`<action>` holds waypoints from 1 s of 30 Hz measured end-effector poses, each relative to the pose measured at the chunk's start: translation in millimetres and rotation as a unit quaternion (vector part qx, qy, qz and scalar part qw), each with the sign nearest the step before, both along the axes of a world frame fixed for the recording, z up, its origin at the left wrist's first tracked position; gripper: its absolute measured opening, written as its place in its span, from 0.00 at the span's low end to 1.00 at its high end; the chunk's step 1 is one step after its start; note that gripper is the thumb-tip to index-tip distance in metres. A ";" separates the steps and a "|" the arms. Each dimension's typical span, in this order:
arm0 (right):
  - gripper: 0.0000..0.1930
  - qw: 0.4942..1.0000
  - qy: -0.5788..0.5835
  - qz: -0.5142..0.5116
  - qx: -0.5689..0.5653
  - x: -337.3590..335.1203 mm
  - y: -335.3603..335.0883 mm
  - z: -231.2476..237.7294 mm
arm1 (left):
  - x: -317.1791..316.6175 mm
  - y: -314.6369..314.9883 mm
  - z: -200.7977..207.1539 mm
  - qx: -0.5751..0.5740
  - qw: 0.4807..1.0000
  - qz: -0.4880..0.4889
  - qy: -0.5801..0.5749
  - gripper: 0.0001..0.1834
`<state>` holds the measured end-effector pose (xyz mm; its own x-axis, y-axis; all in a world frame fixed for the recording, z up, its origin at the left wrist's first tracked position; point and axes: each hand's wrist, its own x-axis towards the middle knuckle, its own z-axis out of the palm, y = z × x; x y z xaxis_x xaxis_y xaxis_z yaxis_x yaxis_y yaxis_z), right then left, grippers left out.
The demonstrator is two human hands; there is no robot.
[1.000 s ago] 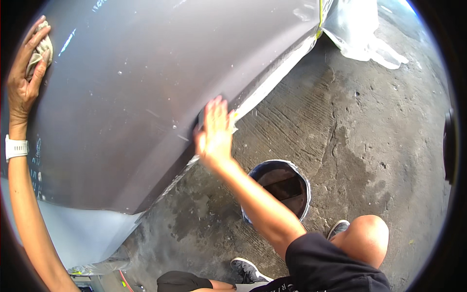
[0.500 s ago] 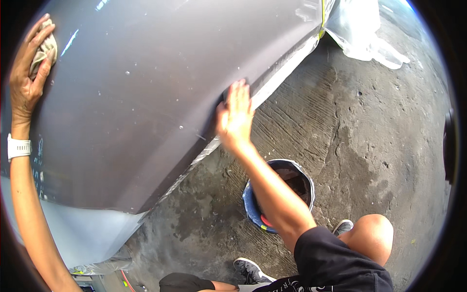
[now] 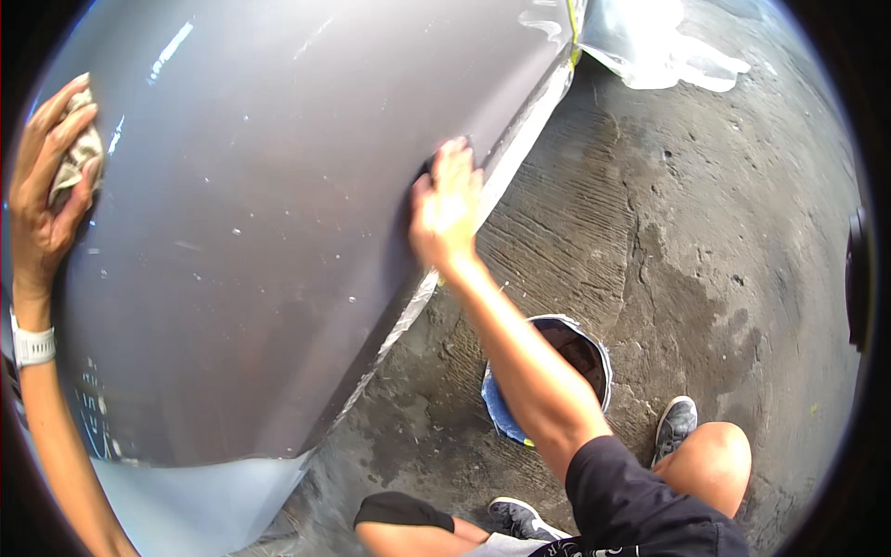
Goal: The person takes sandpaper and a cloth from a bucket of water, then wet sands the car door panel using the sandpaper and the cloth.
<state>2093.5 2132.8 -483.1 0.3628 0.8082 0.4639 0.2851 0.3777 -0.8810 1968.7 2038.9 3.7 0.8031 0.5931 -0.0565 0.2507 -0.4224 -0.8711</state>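
Observation:
My left hand (image 3: 48, 176) is curled around a crumpled beige cloth (image 3: 78, 153), pressing it to the left side of a large dark grey car body panel (image 3: 251, 278). A white watch band circles that wrist. My right hand (image 3: 447, 206) presses flat along the panel's right edge, fingers pointing away from me and a little blurred. A dark pad (image 3: 428, 170) shows beside the thumb and past the fingertips; most of it is hidden under the palm. Small droplets and pale streaks dot the panel's surface.
A blue-sided bucket (image 3: 497, 408) with dark liquid stands on the rough concrete floor (image 3: 687, 241), partly behind my right forearm. Clear plastic sheeting (image 3: 650, 46) hangs at the panel's far corner. White masking film (image 3: 408, 311) lines the lower edge. My shoes (image 3: 676, 427) are close by.
My head view has shifted, so the panel and bucket sit lower in the picture. The right hand has slid slightly farther along the panel edge; the left still presses the cloth on the panel.

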 end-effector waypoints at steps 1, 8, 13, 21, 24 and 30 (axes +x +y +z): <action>0.37 0.998 0.008 0.024 0.058 -18.3 -29.3 9.0 | 11.4 8.5 1.1 0.006 1.000 0.005 0.010 0.24; 0.44 0.986 0.089 0.088 0.111 -72.8 -107.2 57.0 | 57.7 54.1 7.7 -0.053 0.996 -0.047 -0.053 0.24; 0.36 0.971 0.234 0.052 -0.013 20.7 51.2 65.9 | 47.1 56.8 5.9 -0.049 0.995 -0.073 -0.056 0.23; 0.48 0.980 0.119 0.028 0.158 -98.6 -119.7 56.1 | 53.2 56.7 6.4 -0.048 0.995 -0.079 -0.034 0.21; 0.47 0.986 0.095 0.084 0.106 -93.9 -112.2 49.0 | 55.2 57.1 5.9 -0.035 0.996 -0.083 -0.007 0.21; 0.38 0.989 0.140 0.044 0.027 10.0 48.8 75.0 | 52.2 57.2 6.4 -0.027 0.997 -0.061 -0.032 0.22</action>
<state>2103.5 2181.7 -408.1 0.4115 0.8196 0.3986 -0.0028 0.4385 -0.8987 2021.0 2096.2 10.1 0.8725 0.4876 -0.0317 0.2491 -0.4996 -0.8296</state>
